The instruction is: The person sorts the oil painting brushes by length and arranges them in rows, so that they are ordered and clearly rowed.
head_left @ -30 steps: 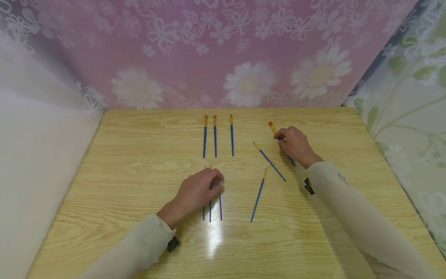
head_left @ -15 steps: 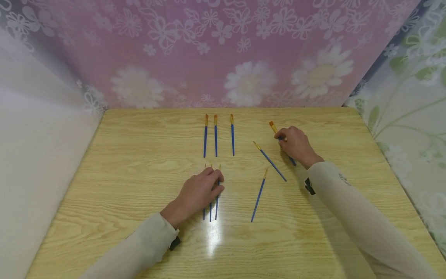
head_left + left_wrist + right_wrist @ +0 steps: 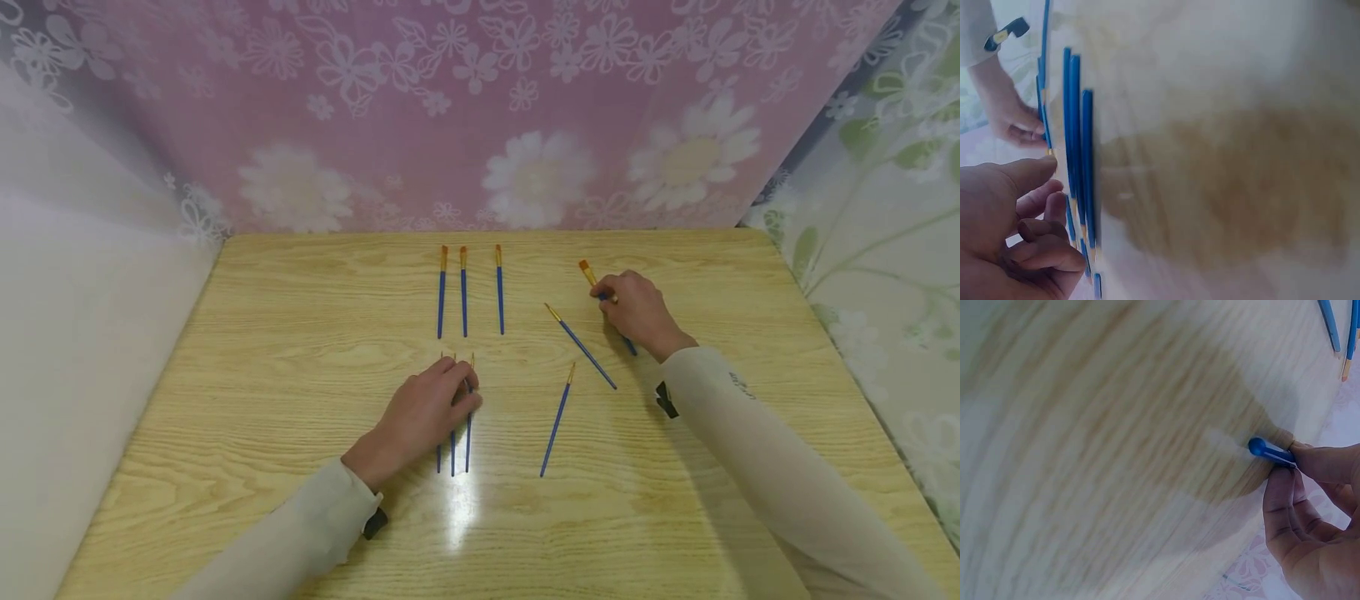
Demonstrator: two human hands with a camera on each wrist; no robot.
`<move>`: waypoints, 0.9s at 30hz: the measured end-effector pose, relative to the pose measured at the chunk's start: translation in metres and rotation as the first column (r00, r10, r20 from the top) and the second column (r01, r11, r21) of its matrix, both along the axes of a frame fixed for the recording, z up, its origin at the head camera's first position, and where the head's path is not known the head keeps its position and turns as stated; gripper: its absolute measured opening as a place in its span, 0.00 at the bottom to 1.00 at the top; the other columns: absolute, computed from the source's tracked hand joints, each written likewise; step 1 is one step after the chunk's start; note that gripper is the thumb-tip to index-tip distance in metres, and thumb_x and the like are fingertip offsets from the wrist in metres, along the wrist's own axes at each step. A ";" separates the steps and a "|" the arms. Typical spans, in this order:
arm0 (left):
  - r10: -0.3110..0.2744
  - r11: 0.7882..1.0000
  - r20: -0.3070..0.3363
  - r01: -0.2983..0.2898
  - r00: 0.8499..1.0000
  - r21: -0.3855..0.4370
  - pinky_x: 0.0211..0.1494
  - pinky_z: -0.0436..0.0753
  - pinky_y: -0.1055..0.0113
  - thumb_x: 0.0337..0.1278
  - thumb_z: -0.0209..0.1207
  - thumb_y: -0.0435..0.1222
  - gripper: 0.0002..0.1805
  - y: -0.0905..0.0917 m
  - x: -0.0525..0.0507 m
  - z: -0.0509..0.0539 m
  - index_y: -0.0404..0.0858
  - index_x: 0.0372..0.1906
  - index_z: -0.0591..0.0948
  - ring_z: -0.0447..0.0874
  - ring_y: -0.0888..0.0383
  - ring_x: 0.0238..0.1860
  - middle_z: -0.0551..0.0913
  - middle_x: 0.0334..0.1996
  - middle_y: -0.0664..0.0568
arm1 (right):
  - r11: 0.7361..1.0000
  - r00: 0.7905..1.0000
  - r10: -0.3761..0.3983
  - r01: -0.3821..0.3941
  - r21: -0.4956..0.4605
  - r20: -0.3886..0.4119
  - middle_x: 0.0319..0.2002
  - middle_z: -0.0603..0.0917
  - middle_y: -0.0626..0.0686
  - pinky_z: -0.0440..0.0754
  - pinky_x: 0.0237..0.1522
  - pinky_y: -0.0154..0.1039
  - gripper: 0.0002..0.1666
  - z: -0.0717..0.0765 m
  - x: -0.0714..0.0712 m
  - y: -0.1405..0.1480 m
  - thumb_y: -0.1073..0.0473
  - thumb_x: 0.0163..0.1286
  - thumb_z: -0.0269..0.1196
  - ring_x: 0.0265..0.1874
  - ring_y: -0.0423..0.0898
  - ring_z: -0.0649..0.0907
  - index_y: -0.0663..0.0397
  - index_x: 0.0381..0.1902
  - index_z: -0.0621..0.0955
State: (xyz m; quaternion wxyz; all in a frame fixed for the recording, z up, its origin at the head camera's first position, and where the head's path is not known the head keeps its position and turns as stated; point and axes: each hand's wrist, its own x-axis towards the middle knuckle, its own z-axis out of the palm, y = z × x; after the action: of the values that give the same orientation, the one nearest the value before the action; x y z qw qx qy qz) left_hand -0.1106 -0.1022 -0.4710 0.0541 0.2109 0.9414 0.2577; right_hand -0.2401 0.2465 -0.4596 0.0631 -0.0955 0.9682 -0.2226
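Three thin blue-handled paintbrushes lie side by side under my left hand. Its index fingertip touches the rightmost thin paintbrush, while the thumb stands apart from the index finger. In the left wrist view the thumb is extended and does not pinch the blue handles beside it. My right hand pinches a wide flat paintbrush with orange bristles, between thumb and fingers near mid-handle. The right wrist view shows that paintbrush's blue handle end pointing at the camera.
Three flat paintbrushes stand in a row near the table's back edge. Two loose paintbrushes, one slanting and one nearer the front, lie between my hands. A pink flowered curtain hangs behind the wooden table.
The rightmost thin paintbrush under my left hand has shifted left, closer to the other two. My right hand and its flat paintbrush have stayed in place.
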 end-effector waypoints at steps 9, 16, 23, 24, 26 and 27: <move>0.072 0.997 0.021 -0.072 0.997 -0.016 0.46 0.84 0.60 0.78 0.66 0.38 0.03 -0.021 -0.001 0.004 0.45 0.48 0.86 0.84 0.60 0.40 0.84 0.42 0.57 | 1.000 1.000 0.001 -0.001 0.000 -0.001 0.55 0.83 0.68 0.80 0.59 0.67 0.15 -0.001 0.000 0.000 0.68 0.82 0.61 0.56 0.66 0.82 0.64 0.61 0.85; 0.071 0.997 0.018 -0.070 0.997 -0.035 0.45 0.84 0.58 0.76 0.67 0.39 0.03 -0.030 0.003 0.001 0.46 0.47 0.87 0.81 0.59 0.39 0.85 0.42 0.56 | 1.000 1.000 0.012 -0.012 -0.007 0.005 0.56 0.84 0.69 0.78 0.63 0.69 0.15 0.001 0.002 0.001 0.68 0.81 0.62 0.59 0.67 0.80 0.64 0.61 0.85; 0.070 0.997 0.015 -0.069 0.997 -0.033 0.44 0.84 0.58 0.76 0.67 0.40 0.03 -0.031 0.003 -0.002 0.46 0.47 0.86 0.84 0.59 0.40 0.86 0.43 0.57 | 1.000 1.000 0.007 -0.007 -0.017 -0.005 0.56 0.84 0.69 0.76 0.65 0.70 0.12 -0.001 0.002 0.001 0.69 0.81 0.62 0.59 0.68 0.81 0.64 0.57 0.86; 0.071 0.997 0.017 -0.070 0.997 -0.033 0.44 0.84 0.58 0.76 0.67 0.40 0.03 -0.030 0.003 -0.002 0.47 0.47 0.86 0.85 0.59 0.41 0.86 0.43 0.57 | 1.000 1.000 0.006 -0.007 -0.020 -0.008 0.55 0.84 0.68 0.76 0.65 0.71 0.11 -0.001 0.002 0.001 0.69 0.81 0.62 0.59 0.68 0.81 0.63 0.55 0.87; 0.073 0.997 0.021 -0.072 0.997 -0.029 0.44 0.84 0.58 0.76 0.67 0.40 0.03 -0.030 0.003 -0.003 0.47 0.47 0.86 0.85 0.59 0.42 0.86 0.43 0.57 | 1.000 1.000 0.007 -0.007 -0.029 -0.012 0.54 0.84 0.68 0.77 0.64 0.70 0.09 -0.001 0.002 0.001 0.70 0.80 0.61 0.57 0.67 0.81 0.63 0.52 0.86; 0.073 0.997 0.024 -0.073 0.997 -0.025 0.44 0.84 0.58 0.76 0.67 0.40 0.03 -0.030 0.002 -0.004 0.47 0.47 0.86 0.86 0.59 0.42 0.86 0.43 0.57 | 0.999 1.000 0.006 -0.007 -0.035 -0.013 0.54 0.84 0.68 0.77 0.63 0.70 0.08 -0.001 0.002 0.001 0.70 0.80 0.61 0.57 0.67 0.82 0.63 0.51 0.85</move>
State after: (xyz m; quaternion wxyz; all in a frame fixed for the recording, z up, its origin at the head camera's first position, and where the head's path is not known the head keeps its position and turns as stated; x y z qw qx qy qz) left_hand -0.1082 -0.1325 -0.4748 0.0591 0.1725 0.9508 0.2507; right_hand -0.2379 0.2477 -0.4602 0.0560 -0.1012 0.9642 -0.2385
